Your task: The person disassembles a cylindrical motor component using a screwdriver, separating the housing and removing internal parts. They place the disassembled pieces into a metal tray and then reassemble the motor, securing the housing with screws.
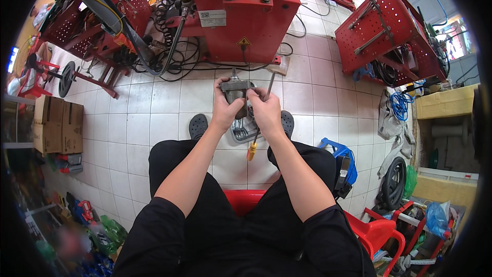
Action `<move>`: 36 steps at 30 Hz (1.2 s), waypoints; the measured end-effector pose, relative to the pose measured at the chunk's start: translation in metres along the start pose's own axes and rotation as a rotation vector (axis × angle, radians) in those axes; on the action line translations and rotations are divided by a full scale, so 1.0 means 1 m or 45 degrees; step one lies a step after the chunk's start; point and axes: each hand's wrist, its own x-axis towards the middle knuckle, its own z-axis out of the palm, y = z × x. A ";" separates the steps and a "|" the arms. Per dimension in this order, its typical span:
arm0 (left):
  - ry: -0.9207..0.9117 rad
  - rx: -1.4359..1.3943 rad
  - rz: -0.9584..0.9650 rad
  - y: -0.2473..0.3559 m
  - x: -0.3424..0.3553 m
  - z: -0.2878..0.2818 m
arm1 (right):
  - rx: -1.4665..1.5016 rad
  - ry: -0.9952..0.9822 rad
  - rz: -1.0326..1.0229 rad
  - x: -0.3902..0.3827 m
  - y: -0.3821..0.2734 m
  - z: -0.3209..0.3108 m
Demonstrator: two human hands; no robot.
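Note:
My left hand (224,109) is closed around a grey metal machine part (236,95), a squat cylinder with a wide flange and a thin shaft sticking up. I cannot tell its exact kind. In my right hand (266,110) is a screwdriver (251,152), its yellow-and-red handle hanging down and its long metal shank rising past the knuckles. The fingertips of that hand also touch the flange's right side. Below the part, between my feet, a grey tray (243,138) with small metal pieces rests on the floor, partly hidden by my hands.
Ahead stands a red machine (246,20) with black cables (179,64) on the tiles. Red perforated tool carts flank it, the right one (379,36) nearer. A blue-and-black case (344,166) sits by my right leg. Cardboard boxes (57,125) are stacked at left.

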 end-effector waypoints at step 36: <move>0.004 0.027 0.025 -0.005 0.000 0.000 | 0.059 -0.023 0.082 -0.005 -0.013 -0.002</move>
